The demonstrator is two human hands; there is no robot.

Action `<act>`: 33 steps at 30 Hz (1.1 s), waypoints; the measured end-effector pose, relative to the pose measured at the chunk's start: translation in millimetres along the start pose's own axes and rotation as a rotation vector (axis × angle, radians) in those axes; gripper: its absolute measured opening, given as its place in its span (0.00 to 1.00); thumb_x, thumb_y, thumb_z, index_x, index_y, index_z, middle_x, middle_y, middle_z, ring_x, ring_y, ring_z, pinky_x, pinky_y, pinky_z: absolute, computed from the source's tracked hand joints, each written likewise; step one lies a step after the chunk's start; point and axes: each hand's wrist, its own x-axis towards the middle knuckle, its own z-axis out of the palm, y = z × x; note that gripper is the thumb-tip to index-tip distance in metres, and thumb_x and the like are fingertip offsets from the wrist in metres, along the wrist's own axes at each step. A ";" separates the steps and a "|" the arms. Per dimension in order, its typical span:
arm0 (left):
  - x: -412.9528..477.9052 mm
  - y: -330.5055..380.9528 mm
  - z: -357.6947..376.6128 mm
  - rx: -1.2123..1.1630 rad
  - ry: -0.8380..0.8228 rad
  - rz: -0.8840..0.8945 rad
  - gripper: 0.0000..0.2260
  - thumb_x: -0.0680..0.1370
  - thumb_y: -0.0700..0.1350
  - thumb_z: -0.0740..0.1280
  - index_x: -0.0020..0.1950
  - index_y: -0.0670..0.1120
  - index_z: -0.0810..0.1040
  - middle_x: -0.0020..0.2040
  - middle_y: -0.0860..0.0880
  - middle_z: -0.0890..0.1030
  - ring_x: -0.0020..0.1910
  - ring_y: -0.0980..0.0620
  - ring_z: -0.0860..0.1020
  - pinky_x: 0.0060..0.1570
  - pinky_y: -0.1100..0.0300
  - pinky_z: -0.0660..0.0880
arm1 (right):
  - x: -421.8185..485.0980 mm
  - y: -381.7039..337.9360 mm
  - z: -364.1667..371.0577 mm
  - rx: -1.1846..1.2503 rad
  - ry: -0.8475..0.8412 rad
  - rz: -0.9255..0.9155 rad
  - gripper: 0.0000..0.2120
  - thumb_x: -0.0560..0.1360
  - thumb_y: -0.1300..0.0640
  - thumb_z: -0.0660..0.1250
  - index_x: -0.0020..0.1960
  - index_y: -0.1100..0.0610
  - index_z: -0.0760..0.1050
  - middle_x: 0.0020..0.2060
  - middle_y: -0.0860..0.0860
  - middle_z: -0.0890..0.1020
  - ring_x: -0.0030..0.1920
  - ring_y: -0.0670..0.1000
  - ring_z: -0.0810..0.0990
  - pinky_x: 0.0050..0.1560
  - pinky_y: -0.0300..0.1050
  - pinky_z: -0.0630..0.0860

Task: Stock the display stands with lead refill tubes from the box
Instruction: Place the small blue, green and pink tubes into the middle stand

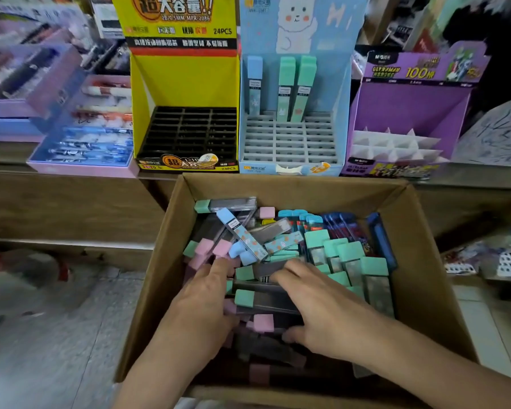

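The lead refill tubes lie jumbled in one cardboard box, too heaped to count. The left hand lies flat, fingers straight, among pink caps. The right hand spreads over dark tubes, but I cannot tell if it grips. Behind stand a yellow stand, a blue stand holding three upright tubes, and a purple stand.

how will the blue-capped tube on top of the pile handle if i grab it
Likely stiff and unlikely to roll: the blue-capped tube looks like a flat-sided hard case. Probably light, being slim. It lies tilted across other tubes in the box, so a push may slide it off.
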 end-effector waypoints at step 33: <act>4.9 -9.4 -0.8 -0.375 0.000 -0.010 0.19 0.75 0.41 0.71 0.59 0.62 0.74 0.48 0.58 0.79 0.48 0.62 0.81 0.47 0.65 0.80 | 4.2 2.5 9.9 0.206 0.004 0.045 0.08 0.82 0.51 0.65 0.59 0.46 0.67 0.52 0.45 0.77 0.52 0.47 0.77 0.52 0.52 0.78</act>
